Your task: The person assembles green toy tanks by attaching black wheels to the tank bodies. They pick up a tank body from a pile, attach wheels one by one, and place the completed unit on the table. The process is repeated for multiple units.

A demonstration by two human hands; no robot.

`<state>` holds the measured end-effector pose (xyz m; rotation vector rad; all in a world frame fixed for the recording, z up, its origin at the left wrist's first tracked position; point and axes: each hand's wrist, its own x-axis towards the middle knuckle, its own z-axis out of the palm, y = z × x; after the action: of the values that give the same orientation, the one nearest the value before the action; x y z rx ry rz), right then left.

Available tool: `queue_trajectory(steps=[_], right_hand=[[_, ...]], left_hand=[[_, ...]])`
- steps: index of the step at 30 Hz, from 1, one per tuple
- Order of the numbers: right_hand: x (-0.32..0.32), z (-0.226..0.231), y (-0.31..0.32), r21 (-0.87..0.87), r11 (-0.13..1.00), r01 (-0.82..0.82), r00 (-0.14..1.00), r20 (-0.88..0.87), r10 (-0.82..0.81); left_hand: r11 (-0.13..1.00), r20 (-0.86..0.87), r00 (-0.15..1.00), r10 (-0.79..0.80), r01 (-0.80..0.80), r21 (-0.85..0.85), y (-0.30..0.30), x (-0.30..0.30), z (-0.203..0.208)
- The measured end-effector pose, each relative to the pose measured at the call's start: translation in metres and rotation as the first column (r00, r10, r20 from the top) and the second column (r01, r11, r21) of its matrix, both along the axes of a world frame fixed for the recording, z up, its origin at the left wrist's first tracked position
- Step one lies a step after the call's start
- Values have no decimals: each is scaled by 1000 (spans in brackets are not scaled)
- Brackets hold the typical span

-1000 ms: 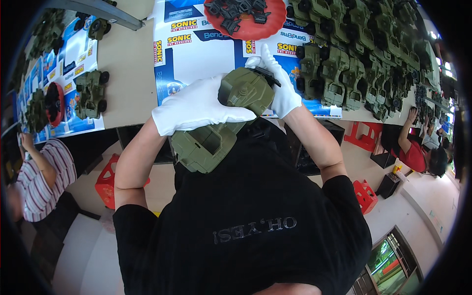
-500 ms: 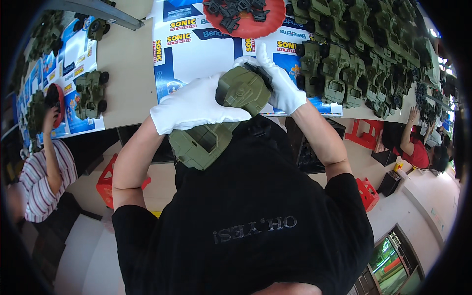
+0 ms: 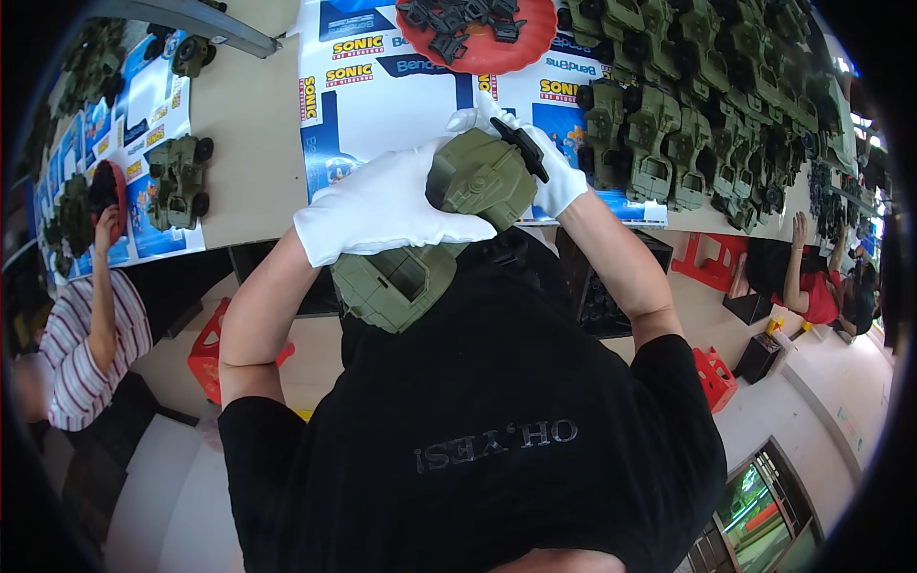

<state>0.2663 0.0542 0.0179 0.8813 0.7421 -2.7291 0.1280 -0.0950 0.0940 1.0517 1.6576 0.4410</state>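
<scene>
An olive-green toy army vehicle point(image 3: 396, 286) is held above the table's near edge, in front of my chest. My left hand point(image 3: 382, 205), in a white glove, is wrapped across its middle, thumb along the near side. At the vehicle's far right end sits a black plastic part point(image 3: 519, 149), like a bumper, standing out from the green body. My right hand point(image 3: 559, 177), also gloved in white, closes around that end, its fingers curled behind the black part. Whether the part is fixed to the vehicle, I cannot tell.
A red plate point(image 3: 482, 57) of black plastic parts point(image 3: 468, 19) rests on printed sheets point(image 3: 392, 110) beyond my hands. Many green toy vehicles point(image 3: 659, 143) crowd the right side. Another vehicle point(image 3: 178, 181) stands on the left. People sit on both sides, among red stools point(image 3: 205, 349).
My right thumb has come down from its raised position and the right fingers have shifted around the end. The black part shows more plainly. The vehicle has moved slightly to the right.
</scene>
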Motion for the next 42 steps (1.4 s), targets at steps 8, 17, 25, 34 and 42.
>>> queue_trajectory(steps=[8, 17, 25, 34, 42], right_hand=[[-1, -11, 5, 428, 902, -58, 998, 28, 52], [12, 18, -2, 591, 801, 97, 995, -78, -63], [25, 16, -16, 740, 566, 363, 915, -399, -64], [15, 25, -5, 399, 907, 135, 975, 109, -193], [8, 41, -1, 405, 913, -43, 970, 236, -59]], left_hand=[[998, -32, 999, -41, 39, -45, 3, -1, 7], [1000, 51, 999, 1, -3, 29, -1, -3, -6], [994, 214, 971, 108, -113, 10, 2, -5, 3], [1000, 20, 1000, -8, 8, 0, 2, -2, 0], [997, -54, 996, -69, 71, 37, 13, 3, 3]])
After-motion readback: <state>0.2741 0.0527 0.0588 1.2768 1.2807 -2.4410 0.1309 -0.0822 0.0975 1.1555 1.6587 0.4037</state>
